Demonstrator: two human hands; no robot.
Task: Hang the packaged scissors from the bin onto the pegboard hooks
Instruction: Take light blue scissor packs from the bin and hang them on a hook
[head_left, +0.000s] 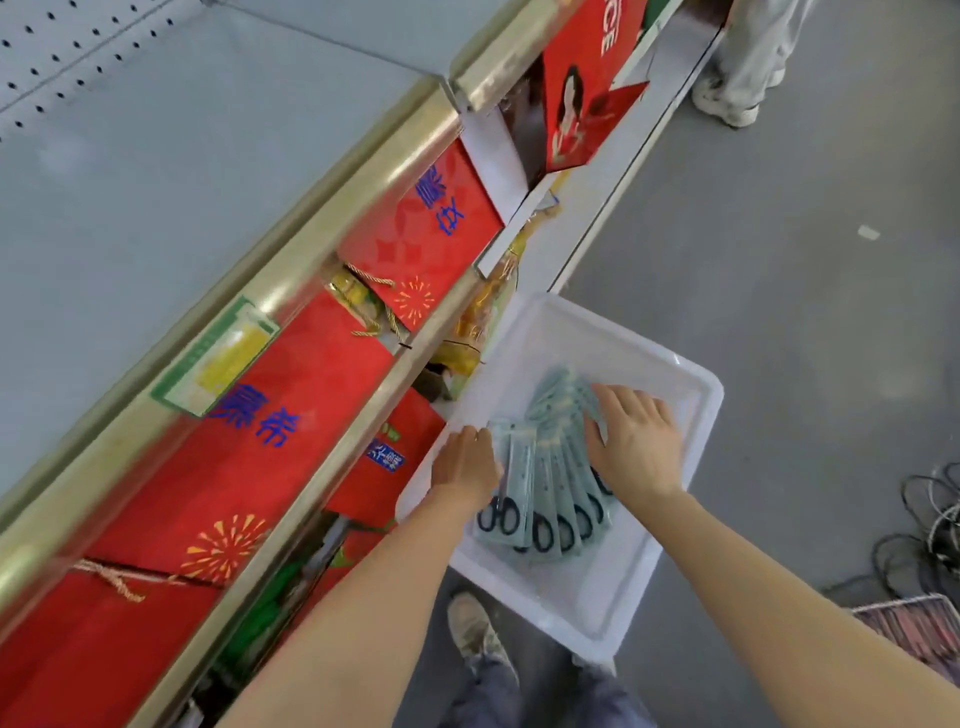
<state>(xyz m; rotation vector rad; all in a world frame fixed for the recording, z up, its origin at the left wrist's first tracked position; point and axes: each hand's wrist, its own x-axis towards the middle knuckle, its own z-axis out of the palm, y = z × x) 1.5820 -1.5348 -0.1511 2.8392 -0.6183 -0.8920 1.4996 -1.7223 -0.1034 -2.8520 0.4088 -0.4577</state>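
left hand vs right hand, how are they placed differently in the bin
The left hand sits at the near-shelf edge of the fan of scissors packs, fingers curled on the outermost pack. The right hand lies flatter, fingers spread, pressing on top of the packs toward the far side. Both are bare and reach into the white bin; neither has lifted a pack.

left hand (464, 466) fingers hidden beneath the fanned scissors packs (550, 483).

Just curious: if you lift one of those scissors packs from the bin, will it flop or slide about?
The packs look like flat cards, so probably fairly stiff. They lie fanned and overlapping, so one may drag its neighbours. Handles sit at one end, so it likely hangs handle-heavy.
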